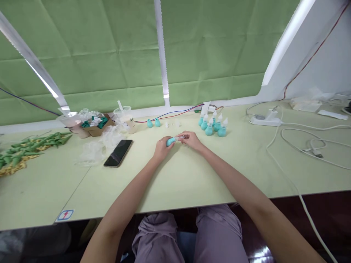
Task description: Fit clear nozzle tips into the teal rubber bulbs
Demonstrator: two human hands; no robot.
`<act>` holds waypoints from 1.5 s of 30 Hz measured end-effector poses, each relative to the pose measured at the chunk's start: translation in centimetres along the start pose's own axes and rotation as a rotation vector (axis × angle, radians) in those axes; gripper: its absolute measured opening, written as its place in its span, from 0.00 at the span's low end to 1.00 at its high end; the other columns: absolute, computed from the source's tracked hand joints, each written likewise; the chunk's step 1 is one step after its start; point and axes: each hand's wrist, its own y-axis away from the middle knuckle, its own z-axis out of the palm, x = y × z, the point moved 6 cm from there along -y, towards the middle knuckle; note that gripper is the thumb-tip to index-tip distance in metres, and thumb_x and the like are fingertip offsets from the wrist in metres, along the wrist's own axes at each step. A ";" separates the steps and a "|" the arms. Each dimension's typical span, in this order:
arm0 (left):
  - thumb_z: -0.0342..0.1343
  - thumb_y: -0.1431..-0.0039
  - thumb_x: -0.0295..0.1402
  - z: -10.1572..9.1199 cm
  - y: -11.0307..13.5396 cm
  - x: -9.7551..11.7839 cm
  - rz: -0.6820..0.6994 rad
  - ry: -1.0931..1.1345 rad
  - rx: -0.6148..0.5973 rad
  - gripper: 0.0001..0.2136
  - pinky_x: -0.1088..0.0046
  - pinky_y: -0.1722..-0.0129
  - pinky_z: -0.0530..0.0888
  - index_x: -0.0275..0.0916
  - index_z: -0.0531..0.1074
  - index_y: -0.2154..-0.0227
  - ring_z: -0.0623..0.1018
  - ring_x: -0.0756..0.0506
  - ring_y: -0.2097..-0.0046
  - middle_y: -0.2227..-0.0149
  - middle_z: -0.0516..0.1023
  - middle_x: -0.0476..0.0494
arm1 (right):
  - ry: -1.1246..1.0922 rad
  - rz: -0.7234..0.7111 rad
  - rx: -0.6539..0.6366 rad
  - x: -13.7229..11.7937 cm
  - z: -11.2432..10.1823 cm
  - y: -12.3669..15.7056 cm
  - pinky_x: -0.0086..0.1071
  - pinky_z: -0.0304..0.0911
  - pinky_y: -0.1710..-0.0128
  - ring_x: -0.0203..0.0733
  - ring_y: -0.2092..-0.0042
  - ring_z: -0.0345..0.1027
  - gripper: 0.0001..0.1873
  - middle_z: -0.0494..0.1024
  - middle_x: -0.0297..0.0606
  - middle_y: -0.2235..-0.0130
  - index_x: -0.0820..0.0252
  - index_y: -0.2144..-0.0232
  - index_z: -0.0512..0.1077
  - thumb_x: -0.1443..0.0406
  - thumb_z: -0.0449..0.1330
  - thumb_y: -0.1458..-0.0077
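Note:
In the middle of the table, my left hand (163, 146) is closed around a small turquoise bulb (170, 141), which lies tilted on its side. My right hand (190, 139) pinches a whitish, see-through tip (180, 138) at the bulb's neck. The fingers partly hide where the two parts meet. Two turquoise bulbs without tips (153, 123) stand beyond my left hand. Beside them lie several small clear pieces (172, 125). To the right, several turquoise bulbs with pointed clear tips (212, 126) stand upright in a group.
A phone (118, 153), crumpled plastic bags (94, 149), drink cups (126, 118) and an open cardboard box (98, 128) are on the left. Green artificial stems (35, 144) lie farther left. A power strip (265, 119) and white cables (315, 142) spread over the right side.

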 end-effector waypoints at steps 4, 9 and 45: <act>0.53 0.45 0.37 0.0 0.4 0.0 -0.010 -0.130 0.013 0.10 0.72 0.61 0.68 0.42 0.71 0.61 0.74 0.46 0.59 0.60 0.76 0.48 | 0.050 -0.001 -0.043 -0.2 0.3 -0.1 0.27 0.65 0.75 0.31 0.76 0.66 0.15 0.72 0.38 0.67 0.64 0.67 0.77 0.60 0.63 0.57; 0.54 0.44 0.38 -0.1 0.7 0.3 0.000 -0.249 0.038 0.10 0.72 0.63 0.67 0.43 0.72 0.60 0.75 0.45 0.59 0.60 0.76 0.48 | 0.074 0.003 -0.071 -0.6 0.2 0.0 0.26 0.64 0.75 0.31 0.77 0.65 0.14 0.72 0.37 0.68 0.64 0.67 0.77 0.61 0.62 0.57; 0.48 0.40 0.36 1.9 0.9 1.7 0.387 -0.586 -0.190 0.26 0.68 0.60 0.60 0.35 0.50 0.41 0.72 0.45 0.59 0.62 0.74 0.41 | 0.068 0.230 -0.194 0.7 0.7 0.7 0.26 0.63 0.74 0.33 0.78 0.66 0.14 0.75 0.37 0.77 0.68 0.68 0.77 0.65 0.64 0.60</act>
